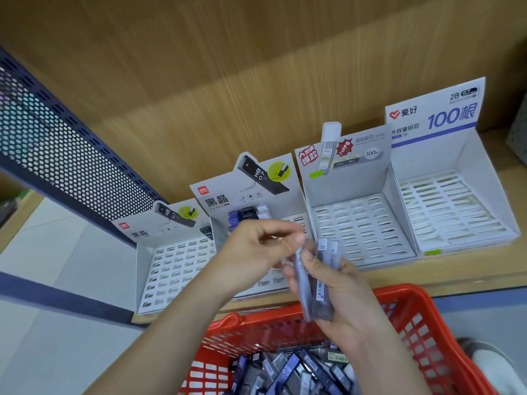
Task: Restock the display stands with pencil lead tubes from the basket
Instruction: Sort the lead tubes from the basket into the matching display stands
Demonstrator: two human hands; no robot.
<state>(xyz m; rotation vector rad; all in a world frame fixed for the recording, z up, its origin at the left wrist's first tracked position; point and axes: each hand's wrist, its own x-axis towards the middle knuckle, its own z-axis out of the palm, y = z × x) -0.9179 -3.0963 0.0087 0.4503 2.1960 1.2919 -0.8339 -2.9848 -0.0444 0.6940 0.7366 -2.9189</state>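
Several cardboard display stands sit in a row on the wooden shelf. My right hand (339,292) grips a small bundle of pencil lead tubes (323,283) upright above the red basket (422,317). My left hand (256,252) pinches the top of one tube in that bundle with thumb and forefinger. Both hands hover in front of the second stand (251,189), which holds a few blue and dark tubes (245,215) in its back rows. The basket holds several more loose tubes (293,372).
The leftmost stand (171,269) and the two right stands (359,232) (453,206) show bare slotted trays. A dark blue perforated metal panel (65,155) slants in at the left. The wooden back wall rises behind the stands.
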